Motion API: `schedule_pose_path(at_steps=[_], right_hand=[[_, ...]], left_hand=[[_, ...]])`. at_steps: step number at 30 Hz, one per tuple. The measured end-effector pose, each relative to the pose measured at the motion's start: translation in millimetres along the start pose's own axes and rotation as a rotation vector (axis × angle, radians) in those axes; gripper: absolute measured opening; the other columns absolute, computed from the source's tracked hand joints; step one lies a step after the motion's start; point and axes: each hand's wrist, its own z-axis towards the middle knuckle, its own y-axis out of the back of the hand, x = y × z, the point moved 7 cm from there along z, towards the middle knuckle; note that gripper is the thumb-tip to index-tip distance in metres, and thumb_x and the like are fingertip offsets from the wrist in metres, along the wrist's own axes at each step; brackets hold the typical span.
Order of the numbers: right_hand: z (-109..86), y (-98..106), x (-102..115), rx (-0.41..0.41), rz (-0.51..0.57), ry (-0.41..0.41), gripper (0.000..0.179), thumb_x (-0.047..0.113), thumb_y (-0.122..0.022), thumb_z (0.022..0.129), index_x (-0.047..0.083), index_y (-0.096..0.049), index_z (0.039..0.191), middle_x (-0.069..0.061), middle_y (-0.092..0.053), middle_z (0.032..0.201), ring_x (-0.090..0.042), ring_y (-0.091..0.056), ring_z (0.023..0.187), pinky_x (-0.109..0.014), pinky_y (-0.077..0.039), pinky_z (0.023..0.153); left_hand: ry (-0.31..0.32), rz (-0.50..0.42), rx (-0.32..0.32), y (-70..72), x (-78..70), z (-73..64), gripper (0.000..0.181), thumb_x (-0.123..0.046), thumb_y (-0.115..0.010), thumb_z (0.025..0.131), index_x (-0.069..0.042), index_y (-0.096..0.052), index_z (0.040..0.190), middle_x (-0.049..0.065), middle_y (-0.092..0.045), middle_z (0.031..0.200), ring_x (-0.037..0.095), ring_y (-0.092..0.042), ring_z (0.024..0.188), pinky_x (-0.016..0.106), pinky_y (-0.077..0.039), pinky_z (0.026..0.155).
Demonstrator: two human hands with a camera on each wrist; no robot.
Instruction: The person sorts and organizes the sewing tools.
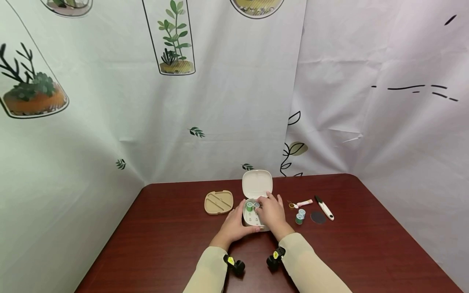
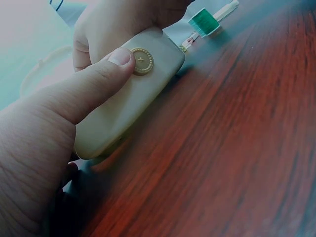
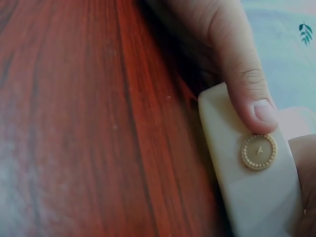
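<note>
We find the white box (image 1: 257, 225) near the far edge of the desk (image 1: 165, 244), about midway along, its lid (image 1: 257, 184) standing open. Our left hand (image 1: 234, 225) grips the box, thumb on its front, while the fingers of our right hand (image 1: 272, 212) seem to pinch a small spool (image 1: 256, 205) inside. We judge the filling about half done: a green spool (image 1: 249, 206) stands in the box beside that one, and two loose spools (image 1: 299, 219) await, towards the desk's right edge
</note>
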Motion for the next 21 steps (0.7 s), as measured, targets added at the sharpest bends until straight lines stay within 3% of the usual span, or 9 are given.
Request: schedule_pose_path(at_steps=[7,21], right_hand=[[3.9,-1.6,2.7,-0.013,-0.106,0.009,0.024,0.027,-0.079,0.088,0.015,-0.076,0.107,-0.003,-0.075,0.110,-0.031,-0.049,0.137,-0.058,-0.026,0.117],[0.1,5.6,10.1,-0.032,-0.110,0.037,0.023,0.025,-0.080,0.088,0.017,-0.074,0.109,-0.003,-0.074,0.112,-0.033,-0.052,0.133,-0.057,-0.029,0.116]], left_hand=[[-0.012,-0.004,-0.006,0.9,-0.9,-0.4,0.114,-0.058,-0.081,0.077,-0.005,-0.023,0.161,0.016,-0.042,0.156,0.040,-0.038,0.143,0.059,-0.030,0.114],[-0.001,-0.015,-0.010,2.8,-1.9,-0.6,0.115,-0.058,-0.081,0.077,-0.006,-0.023,0.161,0.014,-0.040,0.158,0.039,-0.037,0.143,0.057,-0.031,0.114]])
